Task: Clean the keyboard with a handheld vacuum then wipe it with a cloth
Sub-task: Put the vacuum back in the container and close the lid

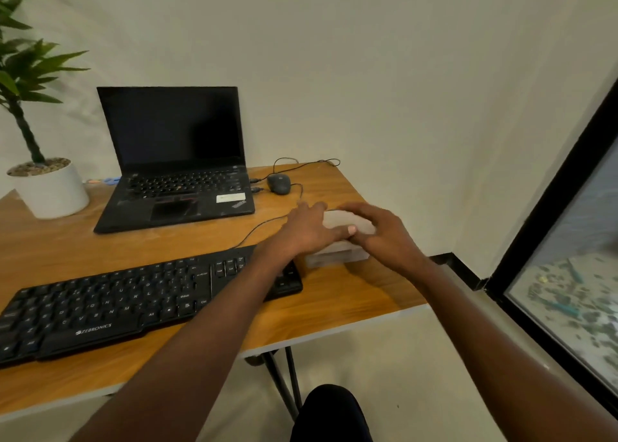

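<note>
desk (187,241) of warm wood is seen from above, against a pale wall. a black keyboard (110,304) lies along the near edge, tilted slightly, its cable running back toward an open laptop (177,161). a mouse (278,184) sits just beside the laptop, and a potted plant (43,181) stands at the far left.

both hands are placed on a pale grey object (337,241) at the keyboard's right end, touching or nearly touching it. the left hand (307,227) is laid over its left side with fingers curled; the right hand (381,234) is cupped over its top and right side. the object is blurred and mostly covered: a rounded upper part seems to rest on a boxy lower part. whether it is the vacuum, its case or a folded cloth cannot be told.

it is judged to be small and light, probably smooth plastic and stiff, so it is best gripped around its middle, not by its ends. the keyboard is judged rigid and light, likely to slide when pushed, so it is best steadied at one end.
</note>
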`<state>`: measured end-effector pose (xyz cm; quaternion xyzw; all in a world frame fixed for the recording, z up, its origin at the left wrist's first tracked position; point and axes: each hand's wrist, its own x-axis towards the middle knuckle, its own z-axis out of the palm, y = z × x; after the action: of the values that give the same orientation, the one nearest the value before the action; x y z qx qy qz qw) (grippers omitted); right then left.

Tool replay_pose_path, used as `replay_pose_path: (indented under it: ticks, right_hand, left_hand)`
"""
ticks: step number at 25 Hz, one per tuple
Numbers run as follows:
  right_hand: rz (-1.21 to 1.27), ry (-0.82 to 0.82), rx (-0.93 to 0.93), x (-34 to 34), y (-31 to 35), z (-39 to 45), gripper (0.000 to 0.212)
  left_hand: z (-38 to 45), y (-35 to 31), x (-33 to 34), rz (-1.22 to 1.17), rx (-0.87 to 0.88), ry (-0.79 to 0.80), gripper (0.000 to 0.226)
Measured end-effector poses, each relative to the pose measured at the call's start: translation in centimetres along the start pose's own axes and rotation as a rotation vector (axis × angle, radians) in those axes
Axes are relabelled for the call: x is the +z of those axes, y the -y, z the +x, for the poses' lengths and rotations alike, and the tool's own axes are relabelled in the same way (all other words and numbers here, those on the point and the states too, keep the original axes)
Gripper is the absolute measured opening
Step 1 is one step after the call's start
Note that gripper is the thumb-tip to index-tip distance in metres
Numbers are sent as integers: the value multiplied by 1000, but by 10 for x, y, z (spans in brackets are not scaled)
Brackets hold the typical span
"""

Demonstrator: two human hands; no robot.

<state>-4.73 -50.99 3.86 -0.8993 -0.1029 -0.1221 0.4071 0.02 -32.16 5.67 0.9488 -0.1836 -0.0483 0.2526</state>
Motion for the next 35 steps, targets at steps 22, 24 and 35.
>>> replay_pose_path:
  ticks: [22, 24, 35]
  right_hand:
    - [705, -306, 582, -23, -9, 9, 35]
    - [532, -323, 546, -11, -3, 8, 44]
    - [232, -239, 433, 17, -14, -6, 56]
  left_hand:
    - [13, 26, 12, 146, 117, 134, 96]
    - [15, 27, 13, 150, 114, 135, 96]
    - [13, 22, 13, 136, 75, 142, 97]
